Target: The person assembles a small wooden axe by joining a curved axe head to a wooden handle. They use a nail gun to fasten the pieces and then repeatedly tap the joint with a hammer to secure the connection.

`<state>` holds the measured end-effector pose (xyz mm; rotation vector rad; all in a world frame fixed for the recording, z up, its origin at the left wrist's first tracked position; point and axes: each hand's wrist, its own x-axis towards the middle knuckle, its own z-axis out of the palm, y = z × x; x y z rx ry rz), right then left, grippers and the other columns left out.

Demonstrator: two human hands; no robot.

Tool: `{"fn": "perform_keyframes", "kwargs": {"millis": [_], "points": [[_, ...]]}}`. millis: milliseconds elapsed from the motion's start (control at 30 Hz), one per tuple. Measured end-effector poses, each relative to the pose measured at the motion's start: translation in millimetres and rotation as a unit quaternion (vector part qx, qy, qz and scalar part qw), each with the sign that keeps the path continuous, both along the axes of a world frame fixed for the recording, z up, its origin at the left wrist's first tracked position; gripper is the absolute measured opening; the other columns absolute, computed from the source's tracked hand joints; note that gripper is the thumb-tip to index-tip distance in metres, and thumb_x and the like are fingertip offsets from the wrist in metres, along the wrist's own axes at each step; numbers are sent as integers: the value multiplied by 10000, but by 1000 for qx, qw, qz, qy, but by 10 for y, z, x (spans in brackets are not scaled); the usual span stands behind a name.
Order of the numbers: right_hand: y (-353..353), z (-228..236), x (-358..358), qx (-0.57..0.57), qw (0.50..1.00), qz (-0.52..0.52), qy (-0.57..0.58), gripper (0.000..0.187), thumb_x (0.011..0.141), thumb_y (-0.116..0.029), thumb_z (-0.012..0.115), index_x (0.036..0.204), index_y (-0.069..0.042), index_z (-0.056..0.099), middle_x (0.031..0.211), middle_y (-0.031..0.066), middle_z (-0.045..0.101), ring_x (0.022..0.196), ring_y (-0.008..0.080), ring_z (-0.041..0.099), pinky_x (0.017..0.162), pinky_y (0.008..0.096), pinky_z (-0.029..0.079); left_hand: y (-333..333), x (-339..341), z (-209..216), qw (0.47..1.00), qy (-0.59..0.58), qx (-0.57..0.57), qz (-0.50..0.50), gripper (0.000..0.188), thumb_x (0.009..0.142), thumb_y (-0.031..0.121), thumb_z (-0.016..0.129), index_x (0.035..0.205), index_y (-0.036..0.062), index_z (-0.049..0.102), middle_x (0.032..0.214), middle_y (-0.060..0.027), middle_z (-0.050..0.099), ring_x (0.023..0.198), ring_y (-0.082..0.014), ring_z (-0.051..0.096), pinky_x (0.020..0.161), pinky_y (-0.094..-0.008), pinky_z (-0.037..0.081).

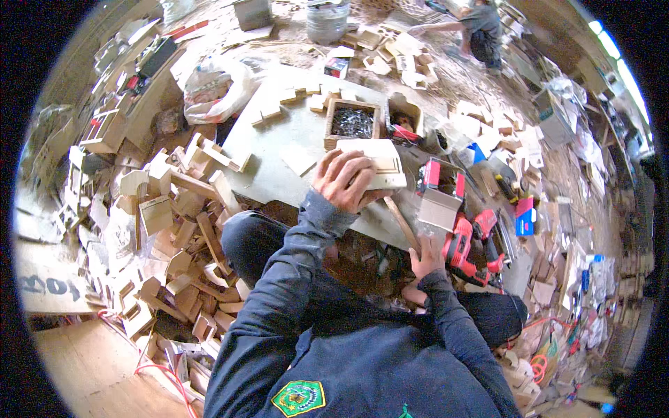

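Observation:
My left hand (pixel 343 180) is closed over a pale wooden box-like piece (pixel 380 161) with a slot in its side, above the grey work board (pixel 268 164). My right hand (pixel 428 258) grips the lower end of a slim wooden handle (pixel 400 221). Its upper end runs up to the wooden piece, and whether a tool head sits there is hidden. Just beyond the pale piece stands a square wooden box (pixel 352 122) full of small dark metal fasteners. A red and black power tool (pixel 468 249) lies right of my right hand.
An opened red and black carton (pixel 440 191) stands right of the board. Small wooden pieces (pixel 282 102) line its far edge. Piled wooden parts (pixel 185 244) fill the left side. A white plastic bag (pixel 233 94) lies far left. Another person (pixel 481 31) sits at the far right.

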<state>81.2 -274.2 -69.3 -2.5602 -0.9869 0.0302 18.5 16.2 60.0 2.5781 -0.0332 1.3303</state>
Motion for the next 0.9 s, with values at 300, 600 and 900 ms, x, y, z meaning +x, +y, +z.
{"fn": "perform_keyframes", "kwargs": {"millis": [300, 600, 900], "points": [[913, 216, 516, -33, 989, 142, 29, 804, 621, -177, 787, 1325, -53, 419, 1151, 179, 560, 1060, 374, 544, 903, 462, 440, 453, 223, -773, 796, 259, -505, 213, 557, 752, 558, 697, 796, 11, 601, 817, -174, 620, 758, -355, 610, 707, -439, 486], [777, 170, 620, -29, 978, 193, 72, 717, 629, -159, 758, 1277, -46, 474, 1127, 187, 550, 1051, 365, 534, 900, 436, 449, 3199, 995, -1677, 750, 515, -117, 398, 552, 866, 426, 484, 1392, 275, 406, 1521, 18, 303, 1426, -224, 196, 1126, -563, 81], [1250, 937, 744, 216, 964, 130, 88, 579, 764, -147, 724, 1294, -50, 512, 1203, 178, 539, 1083, 337, 559, 934, 393, 461, 2102, 775, -371, 903, 419, -59, -74, 624, 702, 165, 756, 1286, 141, 537, 1162, -132, 593, 1039, -300, 604, 906, -397, 499]]}}
